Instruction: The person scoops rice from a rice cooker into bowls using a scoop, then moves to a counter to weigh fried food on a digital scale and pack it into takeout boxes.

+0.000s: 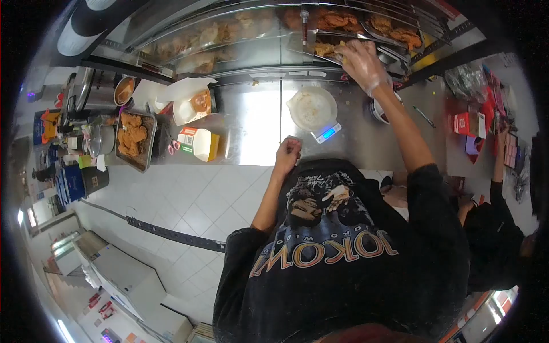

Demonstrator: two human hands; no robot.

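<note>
My right hand (361, 62), in a clear plastic glove, reaches into the display case (274, 71) at the upper right. Its fingers are curled at a piece of fried chicken (326, 49) on a tray; whether they grip it is hard to see. My bare left hand (290, 150) rests at the counter's front edge with its fingers curled in, and what is inside them, if anything, is hidden. Between the hands, a white bowl (312, 108) stands on a digital scale (327, 133) with a lit blue display.
A metal tray of fried chicken (147, 161), an open box with food (192, 106) and a red, white and yellow carton (198, 143) lie left. A green pen (424, 117) and red box (470, 124) lie right. A co-worker (494, 228) stands at the far right.
</note>
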